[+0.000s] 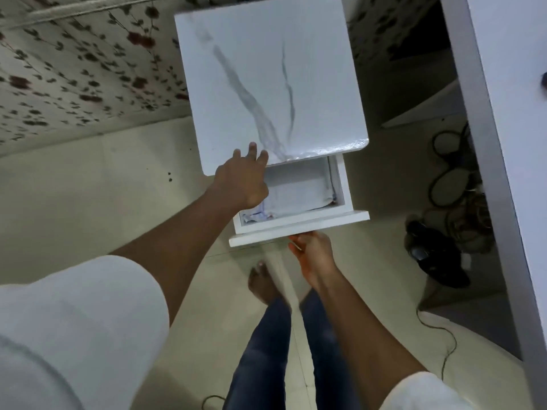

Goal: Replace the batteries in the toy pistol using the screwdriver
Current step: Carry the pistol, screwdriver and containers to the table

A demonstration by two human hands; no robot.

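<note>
A: Which step is this?

B: Fetching, I'd judge. The right hand (313,253) grips under the drawer front (299,227) of the white nightstand (266,84); the left hand (244,179), fingers (251,149) spread and released, reaches in at the cabinet top's edge.

A: And the toy pistol, the screwdriver?

B: Neither shows. Only folded cloth (299,193) and papers (254,216) lie inside, so the next move is probably searching beneath them.

A: Obstacles?

B: Cables (453,179) on the floor, beside the desk (503,113).
</note>
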